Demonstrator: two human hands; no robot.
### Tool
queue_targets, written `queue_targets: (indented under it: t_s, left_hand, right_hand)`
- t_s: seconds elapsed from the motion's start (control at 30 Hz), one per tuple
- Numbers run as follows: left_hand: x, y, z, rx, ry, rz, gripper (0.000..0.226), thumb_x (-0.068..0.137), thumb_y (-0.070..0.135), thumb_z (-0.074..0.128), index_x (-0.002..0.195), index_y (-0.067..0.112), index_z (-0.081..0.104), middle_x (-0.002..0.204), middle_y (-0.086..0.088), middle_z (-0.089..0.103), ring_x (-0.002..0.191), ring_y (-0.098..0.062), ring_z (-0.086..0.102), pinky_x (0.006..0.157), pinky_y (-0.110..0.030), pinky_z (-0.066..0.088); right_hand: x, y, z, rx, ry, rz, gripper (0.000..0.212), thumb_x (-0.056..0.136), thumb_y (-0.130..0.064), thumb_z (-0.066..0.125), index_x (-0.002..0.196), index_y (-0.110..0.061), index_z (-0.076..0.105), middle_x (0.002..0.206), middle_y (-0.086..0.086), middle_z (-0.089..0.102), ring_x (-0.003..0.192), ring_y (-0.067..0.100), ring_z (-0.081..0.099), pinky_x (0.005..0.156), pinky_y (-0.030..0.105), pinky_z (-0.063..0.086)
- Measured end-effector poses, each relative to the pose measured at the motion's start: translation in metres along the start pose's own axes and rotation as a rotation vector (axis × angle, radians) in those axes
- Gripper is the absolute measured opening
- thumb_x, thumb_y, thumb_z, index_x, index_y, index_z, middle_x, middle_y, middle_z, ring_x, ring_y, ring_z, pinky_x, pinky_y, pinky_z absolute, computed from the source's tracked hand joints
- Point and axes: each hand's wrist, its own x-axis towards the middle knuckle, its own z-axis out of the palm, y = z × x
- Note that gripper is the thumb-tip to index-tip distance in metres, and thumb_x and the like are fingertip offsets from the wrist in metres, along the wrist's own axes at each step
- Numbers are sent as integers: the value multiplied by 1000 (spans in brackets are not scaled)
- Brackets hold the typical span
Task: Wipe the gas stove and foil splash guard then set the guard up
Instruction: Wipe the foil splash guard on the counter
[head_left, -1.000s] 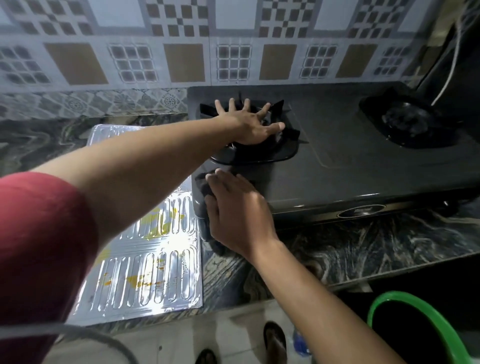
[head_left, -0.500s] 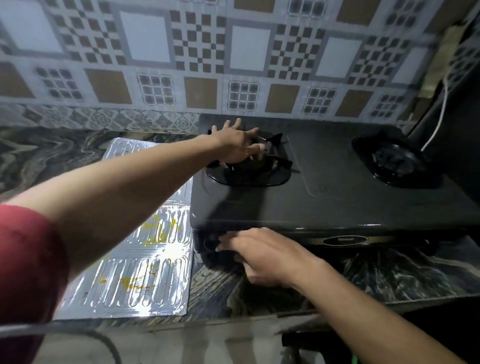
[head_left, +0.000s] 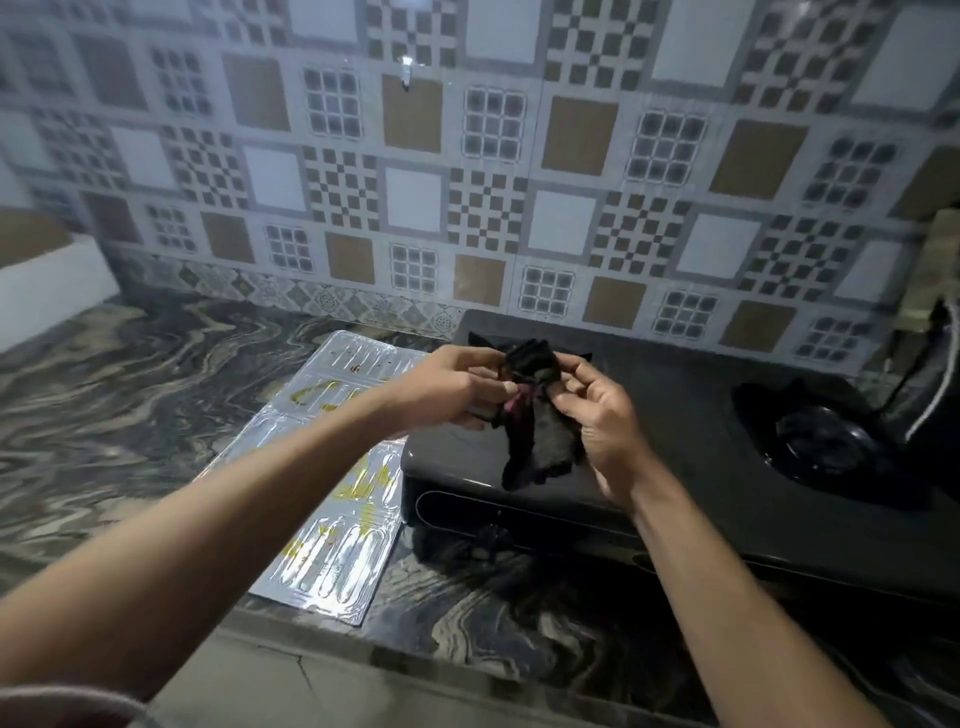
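Observation:
A black two-burner gas stove (head_left: 691, 467) sits on the marbled counter against the tiled wall. Both hands hold a dark cloth (head_left: 540, 441) with a pink streak in the air over the stove's left burner, which they mostly hide. My left hand (head_left: 452, 387) pinches the cloth's upper left edge. My right hand (head_left: 597, 415) grips its right side, and the cloth hangs down between them. The foil splash guard (head_left: 332, 525) lies flat on the counter left of the stove, with yellow stains on it.
The right burner (head_left: 826, 447) is uncovered. A white cable (head_left: 930, 384) runs down by the dark object at the far right. The marbled counter (head_left: 119, 415) stretches to the left, and its front edge (head_left: 363, 670) runs across the bottom. A white block (head_left: 47, 291) stands at the far left.
My left hand has come off the left burner and my right hand has risen from the stove's front. Both now hold the cloth up over the stove. The view has tilted upward.

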Motion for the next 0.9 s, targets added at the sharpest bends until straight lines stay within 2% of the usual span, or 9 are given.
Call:
queue_targets:
  t_s: [0.13, 0.3, 0.43, 0.53, 0.6, 0.7, 0.77, 0.83, 0.9]
  left_hand:
    - [-18, 16, 1, 70, 238, 68, 13, 89, 8, 69, 98, -2, 68, 72, -1, 65, 60, -9, 58, 54, -18, 46]
    - [-39, 34, -4, 87, 383, 71, 9, 89, 10, 70, 81, 9, 65, 73, -3, 66, 60, -10, 66, 56, -23, 53]
    - [-53, 45, -14, 96, 458, 50, 16, 92, 9, 66, 77, 12, 60, 71, -1, 64, 58, -7, 66, 54, -22, 53]
    - [-61, 43, -22, 173, 526, 10, 9, 89, 15, 66, 88, 12, 58, 82, -2, 65, 74, -15, 65, 65, -29, 53]
    - [-65, 38, -22, 407, 629, 44, 31, 83, 26, 68, 109, 19, 54, 99, 0, 66, 91, -17, 64, 81, -34, 53]
    - [-72, 30, -7, 701, 837, 348, 33, 83, 27, 69, 112, 21, 55, 100, 2, 64, 89, -13, 63, 77, -37, 55]
    - [-76, 27, 5, 701, 746, 452, 22, 85, 29, 69, 105, 20, 65, 93, 5, 68, 84, -11, 65, 73, -37, 57]
    - [-80, 25, 11, 713, 605, 388, 42, 78, 50, 74, 112, 25, 69, 100, 7, 69, 90, -10, 66, 77, -33, 59]
    - [-81, 23, 5, 734, 571, 327, 61, 68, 50, 84, 122, 26, 68, 107, 6, 70, 94, -11, 68, 80, -32, 59]
  right_hand:
    - [2, -5, 5, 68, -14, 66, 31, 97, 2, 45, 116, -13, 65, 106, 12, 70, 95, 22, 66, 80, 33, 56]
    - [3, -8, 17, 176, -197, 116, 27, 100, -29, 51, 119, -13, 64, 117, 17, 69, 104, 28, 66, 96, 47, 50]
    - [5, -9, 30, 18, -173, 52, 27, 92, -5, 64, 119, -8, 63, 112, 21, 71, 96, 28, 68, 95, 49, 52]
    - [9, -15, 36, 34, -109, 69, 24, 88, -3, 68, 112, -5, 66, 108, 16, 74, 92, 26, 69, 86, 45, 54]
    - [15, -19, 39, -54, -58, 37, 21, 85, -7, 74, 105, -6, 68, 102, 15, 75, 87, 24, 70, 79, 40, 56]
    - [25, -24, 47, -191, -15, 1, 23, 81, -17, 79, 101, -17, 68, 102, 7, 74, 93, 21, 71, 84, 39, 59]
    - [32, -29, 51, -182, -38, 42, 22, 82, -22, 78, 101, -19, 68, 104, 10, 73, 94, 27, 71, 84, 50, 59]
    - [35, -36, 54, -117, -83, 98, 22, 86, -25, 74, 104, -15, 68, 106, 18, 72, 90, 31, 72, 80, 54, 59]
    - [36, -44, 54, -32, -161, 129, 29, 89, -29, 70, 111, -11, 64, 110, 22, 70, 92, 32, 71, 83, 54, 58]
